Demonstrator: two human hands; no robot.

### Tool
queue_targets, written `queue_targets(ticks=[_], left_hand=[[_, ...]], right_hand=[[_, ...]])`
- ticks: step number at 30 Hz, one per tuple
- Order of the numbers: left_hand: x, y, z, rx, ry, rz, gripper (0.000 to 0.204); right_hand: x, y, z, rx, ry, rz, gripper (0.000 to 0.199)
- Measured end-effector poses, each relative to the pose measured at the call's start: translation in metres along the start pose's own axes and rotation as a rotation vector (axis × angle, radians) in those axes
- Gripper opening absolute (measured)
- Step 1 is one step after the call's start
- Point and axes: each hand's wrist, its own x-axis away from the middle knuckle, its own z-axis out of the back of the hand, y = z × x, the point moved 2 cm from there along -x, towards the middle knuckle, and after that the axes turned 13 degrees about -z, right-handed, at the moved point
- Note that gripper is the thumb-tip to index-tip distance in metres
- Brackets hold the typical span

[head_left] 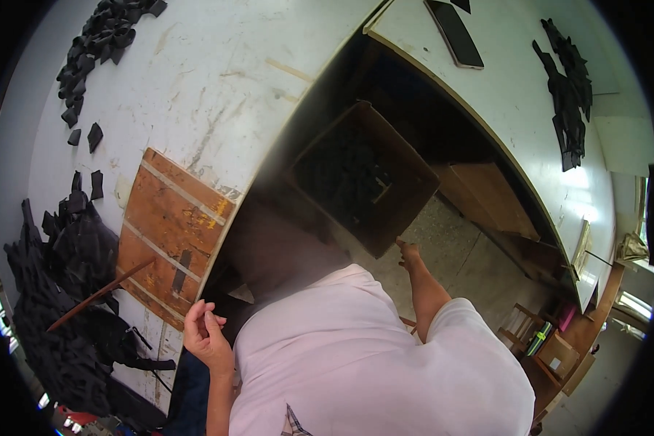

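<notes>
Cardboard box (402, 208), squarish, open-topped

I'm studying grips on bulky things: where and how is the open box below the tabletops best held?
Probably by the upper edge of the box at its near corner, coming from the person's side, where the right hand is, pinching the wall inside and out. Its open top leaves that edge exposed, and the dark pieces lie mostly away from it.
</notes>
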Motion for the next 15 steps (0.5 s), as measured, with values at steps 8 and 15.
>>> queue_targets(ticks=[8, 15], left_hand=[[-0.028, 0.021, -0.043, 0.003, -0.219, 0.018, 0.015], [-0.051, 0.045, -0.087, 0.063, -0.492, -0.055, 0.014]], right_hand=[[0.009, -0.029, -0.027, -0.265, -0.485, 0.165, 0.039], [-0.103, 0.047, -0.011, -0.301, -0.003, 0.202, 0.017]])
